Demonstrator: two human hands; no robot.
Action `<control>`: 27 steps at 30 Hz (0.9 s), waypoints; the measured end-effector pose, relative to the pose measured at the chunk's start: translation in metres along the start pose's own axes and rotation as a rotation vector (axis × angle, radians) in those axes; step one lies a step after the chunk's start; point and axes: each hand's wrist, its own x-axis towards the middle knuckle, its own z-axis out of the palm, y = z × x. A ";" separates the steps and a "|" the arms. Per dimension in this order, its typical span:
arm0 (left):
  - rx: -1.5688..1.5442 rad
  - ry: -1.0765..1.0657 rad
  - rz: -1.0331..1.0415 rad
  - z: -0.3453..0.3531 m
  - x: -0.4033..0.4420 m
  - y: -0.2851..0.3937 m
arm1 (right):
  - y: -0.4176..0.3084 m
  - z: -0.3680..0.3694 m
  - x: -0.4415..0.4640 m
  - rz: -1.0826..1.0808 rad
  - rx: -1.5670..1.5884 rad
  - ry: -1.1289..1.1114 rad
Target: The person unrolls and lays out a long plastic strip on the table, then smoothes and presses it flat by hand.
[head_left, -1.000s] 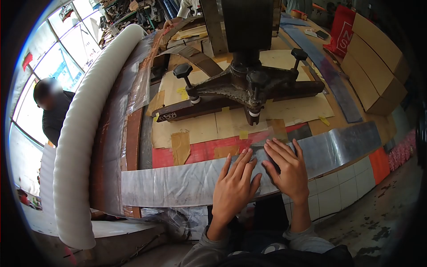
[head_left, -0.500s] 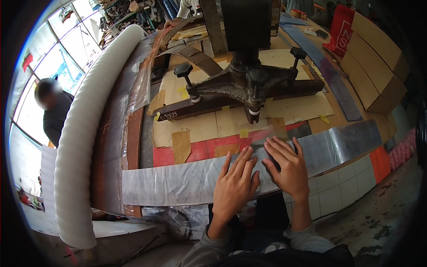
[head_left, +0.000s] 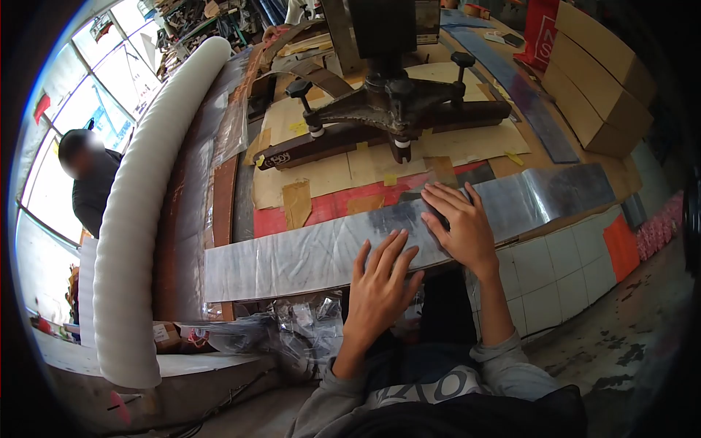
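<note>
A long, creased clear plastic strip [head_left: 292, 259] runs along the front edge of the table. My left hand [head_left: 381, 288] rests at its near edge, fingers spread and pointing forward, with nothing held. To the right and slightly farther in, my right hand [head_left: 461, 228] lies palm down on the strip, fingers stretched out. Something small and dark shows under its thumb side, too hidden to name. Beyond the strip lie a red band [head_left: 328, 212] with brown tape pieces [head_left: 297, 206] and pale boards. Over the boards stands a dark metal frame with black knobs [head_left: 394, 109].
A thick white foam roll [head_left: 150, 219] stretches along the left side. Past it is a person [head_left: 91, 179] in dark clothes. Cardboard boxes [head_left: 595, 80] and a red bag [head_left: 539, 33] are at the back right. Clear plastic wrap [head_left: 307, 325] hangs below the front edge.
The view has tilted and shifted, so the table sits higher in it. My left hand has drawn back toward me on the strip, farther from my right hand, its fingers wider apart.
</note>
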 end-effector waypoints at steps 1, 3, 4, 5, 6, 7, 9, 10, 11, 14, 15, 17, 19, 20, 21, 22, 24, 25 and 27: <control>0.010 0.016 -0.005 -0.001 -0.010 0.003 | 0.000 0.000 0.000 -0.011 -0.001 0.004; -0.117 0.192 -0.046 0.010 -0.037 0.001 | 0.001 0.000 0.000 -0.007 0.006 0.012; -0.208 0.299 -0.105 0.021 -0.054 0.002 | 0.001 0.000 -0.001 -0.006 0.012 0.012; -0.300 0.404 -0.167 0.032 -0.067 0.002 | 0.001 0.000 -0.001 -0.010 0.012 0.017; -0.376 0.437 -0.245 0.041 -0.077 0.003 | 0.001 0.000 -0.001 -0.012 0.012 0.020; -0.451 0.468 -0.324 0.049 -0.084 0.004 | 0.001 0.000 -0.001 -0.014 0.013 0.022; -0.576 0.436 -0.429 0.061 -0.092 -0.001 | 0.002 0.001 -0.002 -0.013 0.019 0.029; -0.627 0.373 -0.454 0.061 -0.086 -0.002 | 0.001 0.001 -0.002 -0.014 0.022 0.031; -0.679 0.310 -0.481 0.060 -0.080 -0.002 | 0.002 0.002 -0.002 -0.017 0.020 0.036; -0.742 0.143 -0.492 0.045 -0.068 0.000 | 0.004 0.002 -0.002 -0.017 0.037 0.061; -0.784 0.070 -0.497 0.041 -0.064 0.001 | 0.006 0.002 -0.001 -0.009 0.058 0.080; -0.797 0.104 -0.439 0.031 -0.054 0.012 | 0.008 0.003 -0.001 0.017 0.139 0.131; -0.902 0.102 -0.432 0.025 -0.049 0.016 | 0.010 0.003 0.000 0.052 0.256 0.198; -0.986 0.105 -0.446 0.023 -0.048 0.016 | 0.012 0.003 -0.001 0.041 0.255 0.223; -1.044 0.114 -0.470 0.017 -0.045 0.017 | 0.012 0.002 0.000 0.042 0.251 0.240; -1.101 0.123 -0.495 0.009 -0.040 0.021 | 0.012 0.002 0.000 0.042 0.248 0.256; -1.165 0.161 -0.460 -0.002 -0.031 0.025 | 0.012 0.001 0.000 0.047 0.263 0.269; -1.197 0.191 -0.439 -0.006 -0.028 0.025 | 0.013 0.001 0.000 0.050 0.279 0.270; -1.263 0.248 -0.391 -0.013 -0.023 0.027 | 0.014 0.000 0.002 0.050 0.318 0.275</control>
